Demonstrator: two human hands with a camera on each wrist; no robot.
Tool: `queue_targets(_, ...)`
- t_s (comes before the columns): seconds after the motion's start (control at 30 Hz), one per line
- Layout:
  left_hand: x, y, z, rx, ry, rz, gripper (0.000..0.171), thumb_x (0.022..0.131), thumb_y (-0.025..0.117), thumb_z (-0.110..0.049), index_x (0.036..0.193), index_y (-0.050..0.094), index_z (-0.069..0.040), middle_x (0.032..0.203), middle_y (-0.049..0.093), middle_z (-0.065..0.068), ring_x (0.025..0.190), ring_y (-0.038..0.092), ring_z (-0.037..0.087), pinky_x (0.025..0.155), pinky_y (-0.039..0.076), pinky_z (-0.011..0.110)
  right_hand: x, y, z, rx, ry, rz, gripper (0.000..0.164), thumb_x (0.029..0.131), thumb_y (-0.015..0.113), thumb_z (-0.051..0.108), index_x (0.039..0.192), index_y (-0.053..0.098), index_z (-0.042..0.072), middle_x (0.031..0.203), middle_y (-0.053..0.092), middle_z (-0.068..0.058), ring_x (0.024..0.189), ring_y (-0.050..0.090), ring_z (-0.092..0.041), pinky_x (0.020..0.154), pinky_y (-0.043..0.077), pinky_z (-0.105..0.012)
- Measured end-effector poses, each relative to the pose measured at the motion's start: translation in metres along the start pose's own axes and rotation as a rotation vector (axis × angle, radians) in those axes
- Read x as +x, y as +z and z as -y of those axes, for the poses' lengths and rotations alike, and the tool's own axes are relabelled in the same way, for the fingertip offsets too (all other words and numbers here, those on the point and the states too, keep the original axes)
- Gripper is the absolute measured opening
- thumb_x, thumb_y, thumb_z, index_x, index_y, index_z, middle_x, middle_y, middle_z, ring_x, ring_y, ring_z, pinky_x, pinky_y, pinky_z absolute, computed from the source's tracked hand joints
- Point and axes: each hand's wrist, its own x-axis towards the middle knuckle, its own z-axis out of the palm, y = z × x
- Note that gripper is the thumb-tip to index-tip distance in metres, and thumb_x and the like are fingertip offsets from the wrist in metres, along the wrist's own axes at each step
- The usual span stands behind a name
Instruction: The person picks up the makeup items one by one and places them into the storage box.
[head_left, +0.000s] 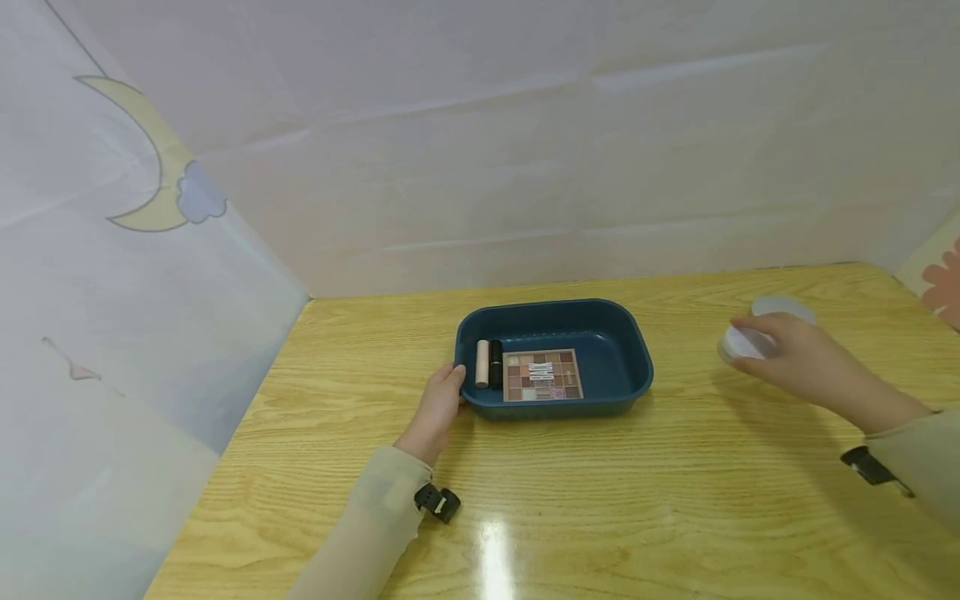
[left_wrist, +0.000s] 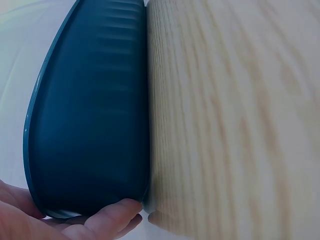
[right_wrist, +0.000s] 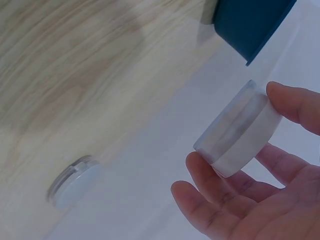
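A dark blue rectangular basin (head_left: 600,406) stands on the table, and my left hand (head_left: 437,408) grips its near left corner. In the left wrist view that hand's fingers (left_wrist: 112,217) lie against the basin's outer wall (left_wrist: 95,115). Inside the basin are an eyeshadow palette (head_left: 542,375), a pale pink tube (head_left: 482,364) and a black tube (head_left: 496,364) side by side. Off to the right, my right hand (head_left: 813,358) holds a round cosmetic jar (right_wrist: 240,135), white with a clear part, between thumb and fingers. It is raised above the table and tilted.
A second round, pale case (head_left: 783,307) lies on the table just behind the right hand. The wooden table (head_left: 585,500) meets a pale sheet (head_left: 525,167) hung along the back and left. Black straps (head_left: 437,502) sit at both wrists.
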Motion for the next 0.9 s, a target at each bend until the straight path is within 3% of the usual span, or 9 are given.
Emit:
queue_targets(0.33, -0.002, 0.000, 0.001, -0.005, 0.002, 0.007, 0.048, 0.108, 0.029, -0.020, 0.148, 0.030, 0.006, 0.151, 0.033, 0.023, 0.137, 0.033, 0.037, 0.109, 0.031, 0.050, 0.001, -0.003, 0.026, 0.005, -0.023, -0.021, 0.060, 0.092, 0.069, 0.015, 0.136, 0.042, -0.016, 0.128, 0.042, -0.044, 0.111, 0.043, -0.058, 0.081, 0.041, -0.065)
queue_targets(0.9, 0.000, 0.000, 0.002, -0.005, 0.016, 0.008, 0.048, 0.108, 0.029, -0.020, 0.147, 0.033, 0.006, 0.148, 0.037, 0.023, 0.135, 0.037, 0.036, 0.107, 0.034, 0.050, 0.011, 0.001, 0.063, 0.086, -0.111, -0.032, 0.062, 0.088, 0.073, 0.016, 0.136, 0.047, -0.012, 0.134, 0.045, -0.037, 0.120, 0.041, -0.054, 0.089, 0.039, -0.064)
